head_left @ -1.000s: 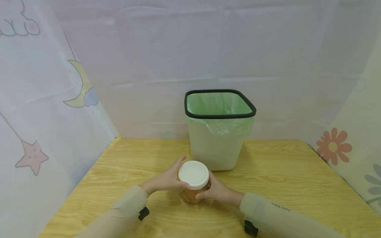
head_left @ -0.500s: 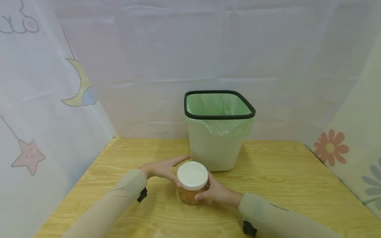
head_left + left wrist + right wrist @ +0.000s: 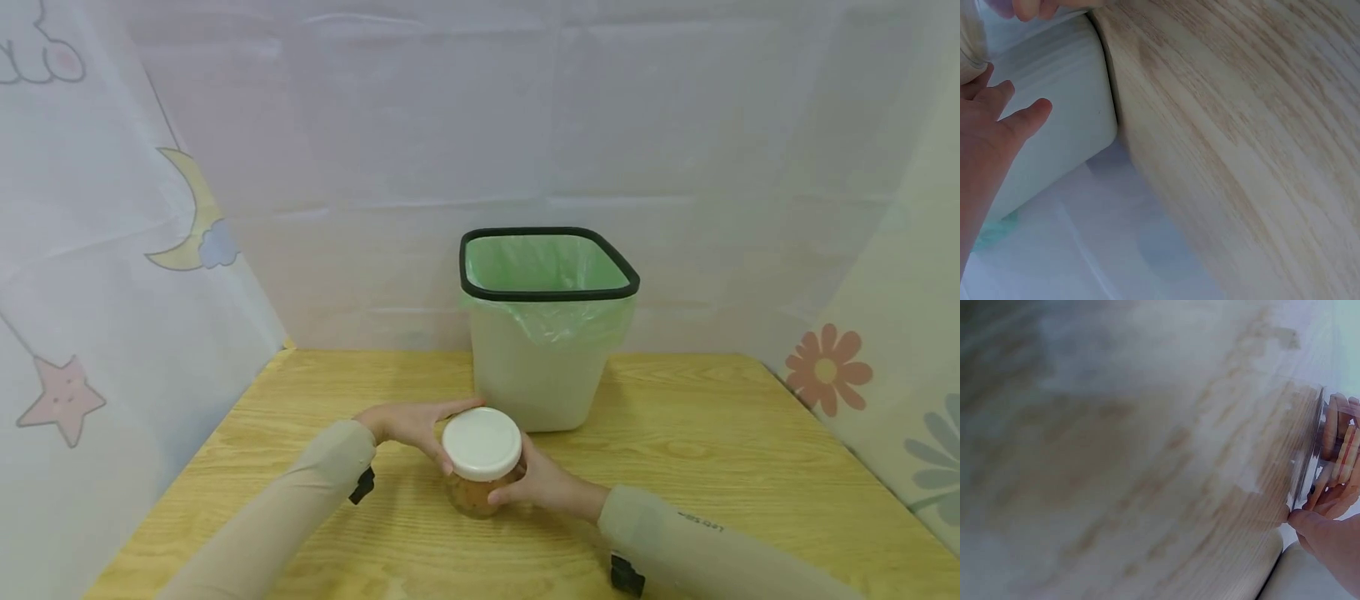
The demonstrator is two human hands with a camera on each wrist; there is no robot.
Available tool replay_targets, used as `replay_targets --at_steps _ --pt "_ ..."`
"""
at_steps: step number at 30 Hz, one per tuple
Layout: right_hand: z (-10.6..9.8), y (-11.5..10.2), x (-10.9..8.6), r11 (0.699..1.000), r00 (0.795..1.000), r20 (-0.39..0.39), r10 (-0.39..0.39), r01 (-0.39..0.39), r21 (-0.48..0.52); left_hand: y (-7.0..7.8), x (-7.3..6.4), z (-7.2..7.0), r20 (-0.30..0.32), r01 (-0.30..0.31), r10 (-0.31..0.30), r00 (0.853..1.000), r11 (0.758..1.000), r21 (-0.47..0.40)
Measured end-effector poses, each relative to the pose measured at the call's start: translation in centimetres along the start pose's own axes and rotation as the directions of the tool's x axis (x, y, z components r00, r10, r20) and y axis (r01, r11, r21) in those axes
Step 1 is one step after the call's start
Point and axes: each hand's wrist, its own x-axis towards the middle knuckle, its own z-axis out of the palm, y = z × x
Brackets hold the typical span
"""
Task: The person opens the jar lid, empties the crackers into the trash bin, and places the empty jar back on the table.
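A clear jar (image 3: 471,497) with a white lid (image 3: 482,443) stands on the wooden table, orange-tan contents showing through its wall. My right hand (image 3: 545,481) grips the jar's body from the right, thumb across the front. On the other side, my left hand (image 3: 408,427) spans the lid, thumb at its near left edge and a finger reaching along its far edge. In the left wrist view, the left hand (image 3: 985,128) has spread fingers and only the lid's edge shows. In the right wrist view, the thumb of my right hand (image 3: 1329,540) lies against the clear jar wall.
A white bin (image 3: 540,367) with a black rim and a green bag liner stands right behind the jar. The wooden table (image 3: 712,450) extends to both sides. A patterned cloth backdrop (image 3: 360,167) closes off the back and sides.
My left hand came off the lid's front, swung back to the left and closed in on the lid again. The right hand keeps its hold; the jar stays in place.
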Motion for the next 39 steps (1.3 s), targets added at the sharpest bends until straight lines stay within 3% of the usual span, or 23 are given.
replay_targets --at_steps 18,39 --pt "-0.1 0.2 0.0 1.000 1.000 -0.003 0.005 -0.005 0.003 -0.6 -0.4 0.9 -0.083 -0.028 0.025 0.996 0.999 -0.034" --pt "-0.1 0.4 0.1 1.000 1.000 -0.017 0.010 -0.010 -0.011 -0.9 -0.7 2.2 -0.190 -0.037 0.029 0.981 0.999 -0.038"
